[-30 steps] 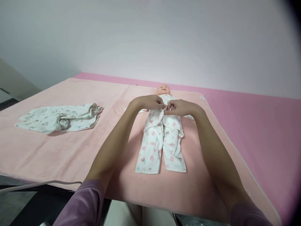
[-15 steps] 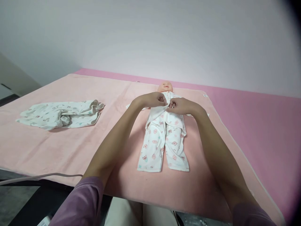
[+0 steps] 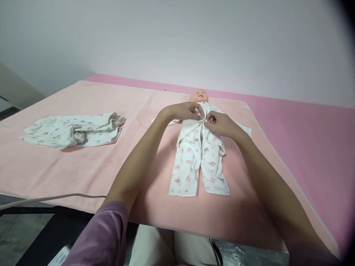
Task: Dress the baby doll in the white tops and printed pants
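A baby doll point(image 3: 199, 96) lies on its back on the pink blanket, its head toward the wall. It wears a white printed top and white printed trousers point(image 3: 186, 166). Over the doll's chest, my left hand point(image 3: 191, 111) pinches the edge of the white top point(image 3: 191, 126). My right hand point(image 3: 217, 122) is closed on the other side of the top's front opening, its fingertips close to those of my left hand. The fastening between the fingers is too small to make out.
Another white printed garment point(image 3: 72, 131) lies on the pink blanket point(image 3: 133, 147) at the left. A pale cable point(image 3: 55, 198) runs along the front left edge. Beyond the blanket, a pink surface point(image 3: 305, 140) reaches the wall.
The view has shifted slightly, so the scene sits higher and the doll further right. The top's flap, raised before, lies flatter, and both hands remain at the chest.
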Demonstrator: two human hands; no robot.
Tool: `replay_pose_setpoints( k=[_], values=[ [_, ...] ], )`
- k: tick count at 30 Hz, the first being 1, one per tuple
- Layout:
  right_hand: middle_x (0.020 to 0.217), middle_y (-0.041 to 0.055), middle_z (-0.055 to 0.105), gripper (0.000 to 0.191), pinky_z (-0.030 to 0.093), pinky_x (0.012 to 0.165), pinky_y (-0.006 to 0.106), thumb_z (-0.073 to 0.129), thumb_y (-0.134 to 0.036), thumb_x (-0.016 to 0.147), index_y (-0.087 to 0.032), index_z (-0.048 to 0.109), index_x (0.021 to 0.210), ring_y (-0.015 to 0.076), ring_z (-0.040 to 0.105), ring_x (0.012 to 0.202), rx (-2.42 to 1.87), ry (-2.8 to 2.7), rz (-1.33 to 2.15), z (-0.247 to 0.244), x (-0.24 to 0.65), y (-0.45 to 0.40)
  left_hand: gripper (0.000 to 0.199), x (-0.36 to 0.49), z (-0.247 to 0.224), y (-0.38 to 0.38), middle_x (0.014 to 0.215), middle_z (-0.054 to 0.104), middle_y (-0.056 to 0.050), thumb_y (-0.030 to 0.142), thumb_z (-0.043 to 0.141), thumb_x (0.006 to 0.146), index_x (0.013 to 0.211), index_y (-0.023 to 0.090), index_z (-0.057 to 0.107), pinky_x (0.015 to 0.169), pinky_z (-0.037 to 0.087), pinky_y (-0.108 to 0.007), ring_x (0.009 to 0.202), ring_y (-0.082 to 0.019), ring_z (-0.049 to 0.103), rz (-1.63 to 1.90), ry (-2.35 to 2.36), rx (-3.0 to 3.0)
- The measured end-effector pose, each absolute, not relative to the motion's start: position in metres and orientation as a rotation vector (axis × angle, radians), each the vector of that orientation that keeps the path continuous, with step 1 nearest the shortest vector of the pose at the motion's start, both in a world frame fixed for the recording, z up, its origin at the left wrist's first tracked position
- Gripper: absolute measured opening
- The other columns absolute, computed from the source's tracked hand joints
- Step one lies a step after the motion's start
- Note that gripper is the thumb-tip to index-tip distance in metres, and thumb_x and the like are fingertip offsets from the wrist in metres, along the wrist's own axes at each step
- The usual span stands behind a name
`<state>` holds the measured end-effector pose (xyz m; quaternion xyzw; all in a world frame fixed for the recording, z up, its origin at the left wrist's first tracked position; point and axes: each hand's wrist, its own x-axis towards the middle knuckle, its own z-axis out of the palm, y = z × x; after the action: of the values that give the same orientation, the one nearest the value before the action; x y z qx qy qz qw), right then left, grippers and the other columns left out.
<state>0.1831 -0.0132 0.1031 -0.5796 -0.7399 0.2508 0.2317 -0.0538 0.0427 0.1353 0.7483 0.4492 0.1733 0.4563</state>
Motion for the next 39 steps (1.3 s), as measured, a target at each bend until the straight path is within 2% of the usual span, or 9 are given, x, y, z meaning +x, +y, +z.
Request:
replay_pose_setpoints(
  k=[6,11,16,22,27,32,35,39],
  values=[
    [0.093,0.0032,0.07,0.022,0.048,0.071,0.034,0.071,-0.047,0.092,-0.026,0.07,0.098,0.0215,0.061,0.082,-1.494,-1.951,0.973,0.107,0.208,0.0,0.032,-0.046,0.129,0.041,0.081,0.07,-0.009,0.024,0.098,0.057,0.086,0.027,0.085,0.064,0.045,-0.037,0.082,-0.034,0.073,0.547,1.158,1.731],
    [0.103,0.0061,0.075,0.024,0.052,0.073,0.036,0.073,-0.047,0.091,-0.026,0.072,0.104,0.024,0.065,0.088,-1.515,-1.919,0.867,0.112,0.21,-0.005,0.026,-0.04,0.126,0.039,0.079,0.069,-0.012,0.025,0.1,0.06,0.081,0.023,0.084,0.066,0.05,-0.041,0.087,-0.038,0.075,0.641,1.213,1.735],
    [0.114,0.0093,0.077,0.028,0.054,0.075,0.038,0.074,-0.044,0.089,-0.026,0.075,0.11,0.0271,0.068,0.094,-1.564,-1.924,0.782,0.121,0.202,-0.017,0.024,-0.039,0.124,0.043,0.078,0.071,-0.012,0.03,0.1,0.06,0.077,0.024,0.084,0.066,0.051,-0.041,0.086,-0.039,0.075,0.6,1.214,1.77],
    [0.111,0.0088,0.077,0.026,0.052,0.074,0.037,0.073,-0.039,0.087,-0.025,0.076,0.109,0.0273,0.068,0.094,-1.572,-1.944,0.782,0.121,0.198,-0.019,0.021,-0.043,0.124,0.049,0.078,0.07,-0.014,0.024,0.097,0.06,0.076,0.022,0.084,0.069,0.054,-0.045,0.092,-0.043,0.076,0.68,1.273,1.639],
    [0.103,0.0072,0.075,0.025,0.051,0.073,0.037,0.073,-0.036,0.086,-0.025,0.075,0.109,0.0251,0.066,0.089,-1.593,-1.955,0.751,0.122,0.194,-0.023,0.022,-0.042,0.123,0.049,0.077,0.067,-0.014,0.028,0.098,0.062,0.073,0.022,0.08,0.068,0.053,-0.045,0.09,-0.042,0.075,0.619,1.256,1.676],
    [0.104,0.0081,0.076,0.019,0.051,0.074,0.038,0.072,-0.033,0.087,-0.025,0.075,0.104,0.0266,0.067,0.091,-1.558,-1.968,0.764,0.128,0.191,-0.029,0.027,-0.041,0.12,0.051,0.072,0.064,-0.011,0.034,0.098,0.061,0.07,0.024,0.076,0.062,0.048,-0.043,0.079,-0.038,0.073,0.639,1.301,1.776],
    [0.108,0.0077,0.078,0.016,0.054,0.079,0.04,0.071,-0.033,0.089,-0.026,0.077,0.102,0.0279,0.068,0.094,-1.516,-1.98,0.794,0.127,0.196,-0.026,0.028,-0.041,0.121,0.049,0.071,0.063,-0.01,0.036,0.099,0.058,0.069,0.024,0.076,0.06,0.046,-0.042,0.075,-0.036,0.072,0.639,1.283,1.799],
    [0.12,0.007,0.079,0.016,0.057,0.089,0.041,0.074,-0.034,0.089,-0.026,0.079,0.102,0.028,0.071,0.103,-1.37,-2.027,0.877,0.122,0.205,-0.017,0.026,-0.039,0.124,0.046,0.072,0.061,-0.011,0.032,0.099,0.06,0.07,0.022,0.076,0.066,0.045,-0.043,0.077,-0.036,0.07,0.545,1.238,1.776]
  ],
)
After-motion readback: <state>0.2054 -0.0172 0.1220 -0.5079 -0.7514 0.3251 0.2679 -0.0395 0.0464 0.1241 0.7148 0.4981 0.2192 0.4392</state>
